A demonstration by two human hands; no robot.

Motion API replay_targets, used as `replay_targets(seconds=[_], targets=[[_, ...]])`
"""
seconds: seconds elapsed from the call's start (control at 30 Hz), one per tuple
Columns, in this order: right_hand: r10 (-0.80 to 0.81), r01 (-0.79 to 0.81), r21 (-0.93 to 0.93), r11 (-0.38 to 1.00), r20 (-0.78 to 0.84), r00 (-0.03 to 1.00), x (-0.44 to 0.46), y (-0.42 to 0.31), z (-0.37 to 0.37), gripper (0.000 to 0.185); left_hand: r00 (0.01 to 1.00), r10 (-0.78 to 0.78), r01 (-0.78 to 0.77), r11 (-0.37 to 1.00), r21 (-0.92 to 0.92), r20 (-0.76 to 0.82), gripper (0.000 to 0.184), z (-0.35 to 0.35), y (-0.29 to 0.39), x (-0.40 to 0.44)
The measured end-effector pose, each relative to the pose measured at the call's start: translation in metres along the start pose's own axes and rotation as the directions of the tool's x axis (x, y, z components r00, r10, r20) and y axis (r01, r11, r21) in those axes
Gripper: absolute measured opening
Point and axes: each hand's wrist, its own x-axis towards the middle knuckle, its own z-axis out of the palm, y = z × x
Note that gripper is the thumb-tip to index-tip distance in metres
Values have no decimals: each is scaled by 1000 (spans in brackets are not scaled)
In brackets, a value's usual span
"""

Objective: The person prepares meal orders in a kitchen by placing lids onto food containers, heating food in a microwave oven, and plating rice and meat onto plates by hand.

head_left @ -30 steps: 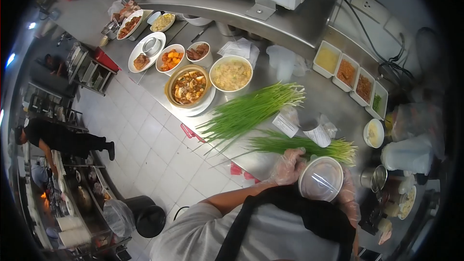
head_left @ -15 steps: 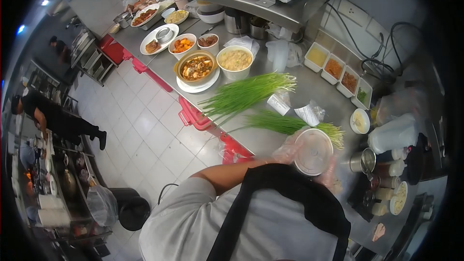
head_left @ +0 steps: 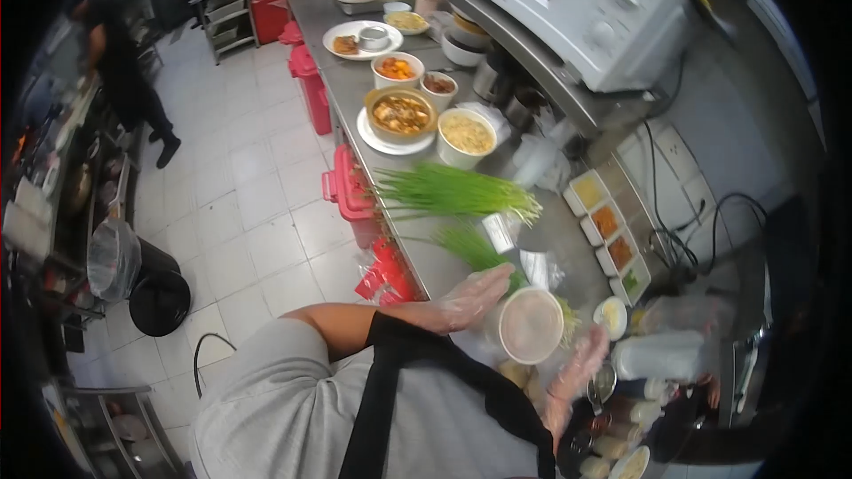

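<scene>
Lidded tub released; both hands stand off to either side

Finding: the grip on the lidded tub (head_left: 531,325) has parted. Half a second ago both gloved hands flanked it closely; the left hand (head_left: 475,299) now lies just beside its left side, fingers extended, and the right hand (head_left: 581,365) stands apart on the opposite side with a clear gap. Neither is clamped on anything. Whether the left hand brushes the tub's wall cannot be confirmed.

Location: the tub sits at the near side of the table (head_left: 561,229), in front of the smaller bundle of green stalks (head_left: 470,247) and hiding part of it. The lid is on and faces up; the contents show only dimly through it. The base is hidden, so what lies directly beneath cannot be stated.

Surroundings: the larger bundle (head_left: 457,191) lies beyond the smaller one, with a paper slip (head_left: 537,269) near the tub. A small white bowl (head_left: 624,319) is close to the right fingertips.

Assessment: the view has also turned, so any shift of the tub is uncertain. In judgement, the tub is unheld and both hands are free for other handling.
</scene>
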Motion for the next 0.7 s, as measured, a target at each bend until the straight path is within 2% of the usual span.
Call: replay_targets(seconds=[0.03, 0.07, 0.1, 0.17, 0.2, 0.27, 0.33, 0.4, 0.47, 0.5, 0.53, 0.6, 0.63, 0.67, 0.7], targets=[[50, -49, -35, 998, 14, 999, 8, -8, -5, 38, 1000, 16, -16, 1000, 21, -11, 48, -25, 7, -5], [103, -101, -77, 992, 23, 994, 15, -15, -7, 30, 998, -67, 66, 993, -95, -7, 47, -52, 24, -10], [149, -153, 109, 982, 44, 988, 20, -29, -3, 24, 989, -149, 146, 965, -219, 5, 48, -76, 30, -16], [69, -82, 107, 991, 120, 990, 32, -44, 15, 21, 954, -282, 293, 949, 119, -99, 44, -112, -9, -35], [27, -45, 111, 993, 157, 987, 38, -52, 28, 21, 964, -200, 233, 952, 197, -177, 39, -133, -9, -49], [8, -43, 121, 992, 272, 962, 49, -82, 64, 16, 950, -153, 220, 947, 235, -272, 36, -182, -8, -68], [1, -56, 137, 989, 369, 929, 60, -115, 116, 11, 907, -246, 296, 949, 104, -341, 36, -236, -15, -76], [-167, 132, 112, 985, 406, 898, 72, -145, 181, 11, 834, -344, 343, 936, -82, -432, 34, -286, -27, -84], [-310, 289, 117, 950, 454, 836, 93, -178, 246, 12, 773, -396, 375, 915, -146, -495, 33, -338, -29, -85], [-349, 306, 169, 937, 465, 813, 107, -181, 281, 13, 753, -393, 416, 906, -81, -528, 32, -367, -33, -89], [-387, 319, 221, 922, 473, 792, 121, -183, 318, 15, 693, -432, 420, 893, -165, -577, 32, -394, -35, -90], [-277, 181, 222, 958, 560, 781, 150, -216, 389, 20, 557, -517, 407, 852, -328, -650, 33, -440, -34, -90], [-120, -52, 246, 968, 633, 765, 163, -241, 423, 23, 464, -555, 431, 822, -372, -690, 34, -459, -35, -89], [29, -283, 246, 927, 705, 708, 179, -263, 455, 25, 434, -561, 443, 814, -375, -705, 34, -476, -35, -88], [22, -313, 293, 904, 698, 716, 200, -260, 493, 26, 403, -565, 454, 806, -379, -720, 35, -491, -36, -88]])
